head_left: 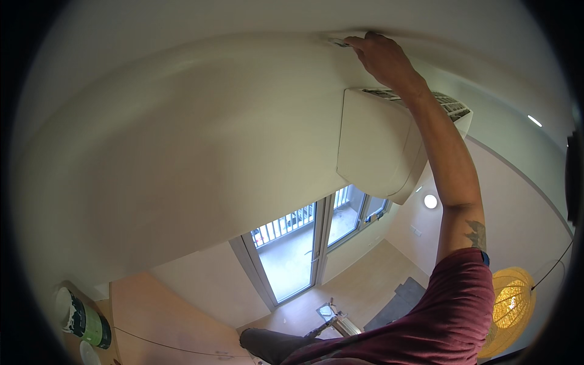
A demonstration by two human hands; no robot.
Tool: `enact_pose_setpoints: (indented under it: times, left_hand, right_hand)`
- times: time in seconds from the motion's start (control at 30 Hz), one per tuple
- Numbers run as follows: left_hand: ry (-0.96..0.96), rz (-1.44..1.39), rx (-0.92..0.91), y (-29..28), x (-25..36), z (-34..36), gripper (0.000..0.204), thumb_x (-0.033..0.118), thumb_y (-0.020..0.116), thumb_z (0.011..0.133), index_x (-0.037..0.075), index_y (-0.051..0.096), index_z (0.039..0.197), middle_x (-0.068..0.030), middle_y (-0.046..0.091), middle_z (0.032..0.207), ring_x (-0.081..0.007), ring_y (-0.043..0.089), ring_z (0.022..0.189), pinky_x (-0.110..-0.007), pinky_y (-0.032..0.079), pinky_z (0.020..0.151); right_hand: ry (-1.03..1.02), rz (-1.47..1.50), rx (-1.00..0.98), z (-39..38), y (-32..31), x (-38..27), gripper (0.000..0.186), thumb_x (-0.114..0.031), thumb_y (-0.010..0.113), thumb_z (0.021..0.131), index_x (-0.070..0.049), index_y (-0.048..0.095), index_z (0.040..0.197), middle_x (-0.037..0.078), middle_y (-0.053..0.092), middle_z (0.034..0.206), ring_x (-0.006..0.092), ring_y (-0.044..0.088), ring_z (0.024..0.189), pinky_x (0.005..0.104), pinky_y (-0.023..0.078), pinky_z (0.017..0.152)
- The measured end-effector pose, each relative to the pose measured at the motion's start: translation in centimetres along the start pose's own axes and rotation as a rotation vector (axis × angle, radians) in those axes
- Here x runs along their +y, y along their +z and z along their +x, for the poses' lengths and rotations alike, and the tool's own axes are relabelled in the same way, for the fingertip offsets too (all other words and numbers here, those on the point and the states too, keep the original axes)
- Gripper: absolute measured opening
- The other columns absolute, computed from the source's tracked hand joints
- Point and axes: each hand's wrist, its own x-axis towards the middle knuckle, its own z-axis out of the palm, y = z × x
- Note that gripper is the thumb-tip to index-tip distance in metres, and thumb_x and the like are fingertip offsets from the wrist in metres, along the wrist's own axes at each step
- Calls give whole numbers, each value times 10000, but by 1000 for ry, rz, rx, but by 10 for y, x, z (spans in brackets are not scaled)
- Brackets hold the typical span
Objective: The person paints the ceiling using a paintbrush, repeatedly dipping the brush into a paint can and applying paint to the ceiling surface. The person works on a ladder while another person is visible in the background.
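Observation:
My right hand (pixel 383 58) reaches high, its fingers closed on a small, flat, pale blade (pixel 338 42) that looks like a putty knife. The blade lies against the top of the pale wall (pixel 201 140), where it meets the ceiling. Most of its handle is hidden in my fingers. Just below my right hand and forearm, a white wall-mounted air conditioner (pixel 377 140) juts out, its top grille partly covered by my arm. My left hand is out of view.
At the lower left stands a tub (pixel 88 319) with a green label and white smears, beside a wooden surface (pixel 158 316). Far below are a glass balcony door (pixel 286 249) and a grey piece (pixel 398 301) on the floor. A woven lamp (pixel 511 307) hangs at the right.

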Motion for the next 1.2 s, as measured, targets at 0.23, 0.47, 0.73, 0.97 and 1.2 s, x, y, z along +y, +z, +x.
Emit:
enact_pose_setpoints:
  times: [0.23, 0.47, 0.73, 0.97, 1.2]
  left_hand:
    - [5, -2, 3, 0, 2, 4, 814, 538, 549, 970, 117, 291, 1618, -269, 310, 1646, -442, 314, 1508, -528, 241, 1248]
    - [9, -4, 9, 1, -1, 1, 816, 531, 548, 970, 113, 284, 1620, -272, 307, 1646, -440, 307, 1513, -526, 233, 1252]
    - [33, -23, 103, 27, -12, -3, 814, 522, 545, 971, 115, 275, 1623, -273, 289, 1653, -441, 289, 1521, -521, 218, 1258]
    - [66, 28, 250, 81, -34, 17, 806, 515, 547, 973, 116, 283, 1621, -274, 280, 1657, -445, 278, 1525, -517, 210, 1262]
    - [-11, -16, 11, -3, 3, -2, 802, 511, 565, 961, 116, 310, 1610, -278, 304, 1645, -450, 295, 1515, -518, 221, 1257]
  right_hand:
    - [19, -7, -15, -3, 0, 5, 286, -139, 559, 1023, -115, 674, 1284, 190, 677, 980, 346, 686, 928, 482, 555, 840]
    - [22, 18, 3, -3, 2, 8, 262, -128, 557, 999, -98, 687, 1224, 198, 695, 978, 355, 686, 940, 488, 559, 836]
    - [35, 44, 4, 0, 8, 8, 267, -115, 556, 984, -91, 689, 1215, 203, 690, 979, 362, 683, 933, 492, 557, 834]
    - [42, -15, -27, -4, 11, 24, 283, -151, 555, 1026, -100, 685, 1272, 209, 687, 984, 361, 689, 932, 481, 561, 852]
    - [89, 112, 16, -26, -14, 16, 289, -156, 578, 1026, -140, 696, 1290, 161, 650, 894, 346, 650, 808, 473, 529, 753]
